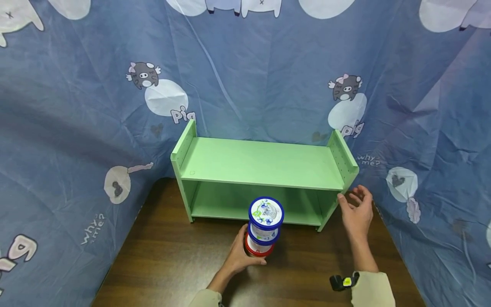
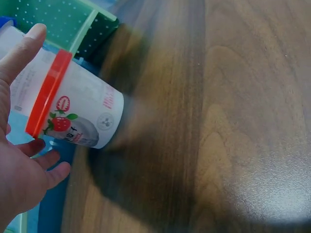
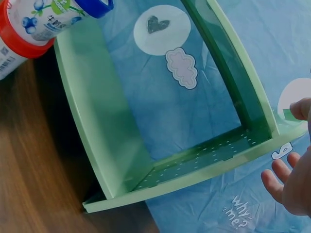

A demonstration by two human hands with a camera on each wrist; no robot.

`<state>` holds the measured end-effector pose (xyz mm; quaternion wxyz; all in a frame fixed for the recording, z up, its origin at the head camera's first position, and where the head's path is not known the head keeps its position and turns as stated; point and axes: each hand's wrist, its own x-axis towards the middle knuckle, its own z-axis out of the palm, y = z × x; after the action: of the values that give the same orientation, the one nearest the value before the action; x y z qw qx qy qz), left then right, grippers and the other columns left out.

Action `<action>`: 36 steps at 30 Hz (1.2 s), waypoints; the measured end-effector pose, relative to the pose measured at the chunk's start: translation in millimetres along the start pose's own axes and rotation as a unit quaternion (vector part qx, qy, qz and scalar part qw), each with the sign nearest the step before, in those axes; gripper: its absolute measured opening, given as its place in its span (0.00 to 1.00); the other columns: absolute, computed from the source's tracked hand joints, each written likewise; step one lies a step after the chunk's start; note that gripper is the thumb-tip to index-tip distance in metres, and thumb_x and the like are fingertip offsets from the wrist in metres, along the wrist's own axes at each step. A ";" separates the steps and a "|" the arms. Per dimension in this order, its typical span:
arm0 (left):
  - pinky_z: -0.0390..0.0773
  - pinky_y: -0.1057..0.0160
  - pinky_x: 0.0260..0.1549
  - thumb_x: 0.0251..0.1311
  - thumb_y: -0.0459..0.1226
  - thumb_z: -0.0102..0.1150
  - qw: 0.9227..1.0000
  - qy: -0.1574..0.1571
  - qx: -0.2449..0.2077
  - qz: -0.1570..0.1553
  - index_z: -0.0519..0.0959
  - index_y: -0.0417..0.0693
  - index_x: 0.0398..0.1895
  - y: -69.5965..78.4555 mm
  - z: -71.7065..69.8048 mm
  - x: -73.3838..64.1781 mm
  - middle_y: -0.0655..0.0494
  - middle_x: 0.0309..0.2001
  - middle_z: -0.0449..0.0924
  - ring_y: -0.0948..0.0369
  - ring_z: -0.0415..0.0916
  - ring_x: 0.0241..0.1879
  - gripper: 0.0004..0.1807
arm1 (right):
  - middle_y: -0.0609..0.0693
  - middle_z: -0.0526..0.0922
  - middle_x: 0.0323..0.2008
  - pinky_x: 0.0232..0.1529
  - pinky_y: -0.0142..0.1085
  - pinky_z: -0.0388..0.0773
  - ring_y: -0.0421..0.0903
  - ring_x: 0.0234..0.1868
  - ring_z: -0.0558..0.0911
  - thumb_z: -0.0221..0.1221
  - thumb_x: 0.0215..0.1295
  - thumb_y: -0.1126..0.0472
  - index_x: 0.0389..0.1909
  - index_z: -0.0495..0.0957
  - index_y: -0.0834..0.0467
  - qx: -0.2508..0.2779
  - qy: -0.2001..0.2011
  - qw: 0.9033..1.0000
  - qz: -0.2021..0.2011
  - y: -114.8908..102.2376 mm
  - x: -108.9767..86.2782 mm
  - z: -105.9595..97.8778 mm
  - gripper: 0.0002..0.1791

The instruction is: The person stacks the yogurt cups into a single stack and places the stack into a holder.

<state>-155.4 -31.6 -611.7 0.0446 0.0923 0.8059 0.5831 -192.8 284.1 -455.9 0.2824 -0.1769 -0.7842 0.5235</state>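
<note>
My left hand (image 1: 235, 257) holds a stack of yogurt tubs, its thumb and fingers round the bottom one near its red lid. That lowest tub (image 2: 85, 109) is white, with a strawberry print. On it sit two tubs with blue lids, and the top lid (image 1: 266, 212) shows blueberries. The stack stands out in front of the green shelf (image 1: 257, 164), overlapping its lower board in the head view. Beside the shelf's right side panel, my right hand (image 1: 358, 213) has loosely bent fingers (image 3: 282, 170) and holds nothing; the thumb tip is right by the panel's edge.
The shelf has an upper and a lower board (image 1: 222, 204) between raised side panels with small holes. It stands on a brown wooden table (image 1: 165, 256). A blue curtain (image 1: 253, 76) printed with pigs hangs behind and along both sides.
</note>
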 end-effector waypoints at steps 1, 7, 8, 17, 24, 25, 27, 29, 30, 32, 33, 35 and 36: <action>0.65 0.35 0.67 0.30 0.40 0.87 1.000 0.000 -0.001 0.000 0.50 0.45 0.78 -1.0 0.4 0.2 0.35 0.71 0.64 0.38 0.64 0.70 0.70 | 0.55 0.74 0.64 0.49 0.21 0.70 0.41 0.58 0.76 0.64 0.66 0.58 0.71 0.62 0.59 -0.001 -0.004 1.000 0.002 -0.3 1.3 0.0 0.35; 0.63 0.35 0.68 0.31 0.38 0.86 1.000 0.004 -0.014 -0.003 0.50 0.44 0.78 -6.3 2.8 2.7 0.35 0.72 0.63 0.38 0.63 0.70 0.69 | 0.57 0.72 0.68 0.55 0.29 0.72 0.52 0.65 0.75 0.62 0.68 0.55 0.73 0.59 0.58 -0.009 -0.024 1.000 0.004 -2.4 10.2 0.2 0.36; 0.64 0.35 0.68 0.31 0.38 0.86 1.000 0.005 -0.017 -0.003 0.51 0.44 0.78 -7.2 3.6 3.0 0.35 0.72 0.63 0.39 0.64 0.70 0.69 | 0.58 0.71 0.68 0.57 0.33 0.73 0.53 0.65 0.74 0.61 0.69 0.54 0.74 0.59 0.57 -0.011 -0.027 1.000 0.006 -3.0 11.9 0.1 0.37; 0.68 0.39 0.65 0.27 0.36 0.87 0.999 0.023 -0.020 0.011 0.54 0.45 0.77 -14.0 10.6 5.5 0.39 0.67 0.70 0.41 0.69 0.66 0.68 | 0.59 0.69 0.71 0.65 0.49 0.73 0.56 0.68 0.72 0.58 0.71 0.52 0.75 0.57 0.57 -0.011 -0.049 0.999 0.009 -6.4 21.4 7.5 0.36; 0.67 0.42 0.65 0.26 0.38 0.87 0.999 0.026 -0.026 0.007 0.55 0.46 0.76 -18.1 14.6 7.9 0.41 0.66 0.71 0.44 0.70 0.65 0.68 | 0.61 0.69 0.70 0.66 0.53 0.72 0.58 0.69 0.72 0.57 0.72 0.53 0.74 0.58 0.57 -0.007 -0.048 0.999 -0.003 -6.0 24.3 9.1 0.35; 0.67 0.42 0.65 0.26 0.38 0.87 0.999 0.027 -0.028 0.007 0.55 0.46 0.76 -18.3 15.3 8.1 0.41 0.66 0.72 0.44 0.70 0.65 0.68 | 0.61 0.69 0.70 0.66 0.53 0.72 0.58 0.69 0.72 0.57 0.72 0.53 0.74 0.58 0.57 -0.008 -0.048 0.999 -0.004 -6.1 25.0 9.3 0.35; 0.67 0.43 0.65 0.26 0.38 0.87 0.999 0.027 -0.033 0.007 0.56 0.47 0.76 -18.5 16.7 8.4 0.42 0.65 0.72 0.45 0.71 0.65 0.68 | 0.62 0.70 0.70 0.66 0.52 0.72 0.58 0.69 0.72 0.56 0.72 0.52 0.74 0.58 0.57 -0.013 -0.048 0.999 -0.007 -6.2 26.4 9.8 0.34; 0.68 0.43 0.64 0.25 0.39 0.87 0.999 0.027 -0.032 0.013 0.56 0.46 0.76 -18.8 18.0 8.6 0.42 0.65 0.73 0.44 0.71 0.64 0.68 | 0.62 0.70 0.70 0.66 0.52 0.72 0.58 0.69 0.72 0.56 0.73 0.52 0.74 0.58 0.58 -0.017 -0.048 0.999 -0.009 -6.9 27.7 10.4 0.34; 0.68 0.44 0.64 0.25 0.38 0.87 0.999 0.027 -0.034 0.015 0.56 0.46 0.76 -18.9 18.6 8.8 0.42 0.65 0.73 0.45 0.72 0.63 0.68 | 0.62 0.70 0.70 0.65 0.52 0.72 0.58 0.69 0.72 0.56 0.73 0.52 0.74 0.58 0.58 -0.018 -0.048 0.999 -0.011 -7.3 28.3 10.7 0.34; 0.69 0.45 0.64 0.24 0.39 0.87 0.999 0.028 -0.030 0.016 0.57 0.47 0.76 -19.4 19.8 8.9 0.43 0.64 0.74 0.45 0.72 0.63 0.68 | 0.63 0.70 0.69 0.65 0.52 0.72 0.59 0.69 0.72 0.55 0.73 0.52 0.74 0.59 0.59 -0.019 -0.047 0.999 -0.013 -8.3 29.4 11.4 0.34; 0.69 0.45 0.63 0.24 0.40 0.87 0.999 0.030 -0.026 0.016 0.57 0.47 0.76 -19.7 20.4 8.8 0.44 0.64 0.74 0.46 0.73 0.63 0.68 | 0.64 0.70 0.69 0.65 0.52 0.72 0.59 0.69 0.72 0.55 0.73 0.52 0.74 0.59 0.59 -0.019 -0.046 0.999 -0.014 -8.7 30.0 11.7 0.33; 0.69 0.46 0.63 0.23 0.40 0.87 0.999 0.033 -0.023 0.016 0.58 0.48 0.75 -21.0 21.5 9.1 0.45 0.63 0.75 0.46 0.73 0.62 0.68 | 0.64 0.70 0.69 0.65 0.53 0.72 0.60 0.69 0.72 0.55 0.73 0.52 0.73 0.60 0.60 -0.020 -0.042 0.999 -0.015 -8.9 31.3 12.4 0.33; 0.69 0.46 0.63 0.23 0.40 0.87 0.999 0.035 -0.023 0.015 0.58 0.49 0.75 -21.6 22.1 9.4 0.45 0.63 0.75 0.47 0.73 0.62 0.68 | 0.65 0.71 0.68 0.65 0.53 0.72 0.60 0.68 0.72 0.55 0.73 0.53 0.73 0.60 0.60 -0.022 -0.039 0.999 -0.017 -9.1 31.9 12.6 0.32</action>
<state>-162.7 -15.7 -638.9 0.0098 0.0831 0.7919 0.6050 -225.4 289.7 -442.9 0.2567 -0.1488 -0.8088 0.5077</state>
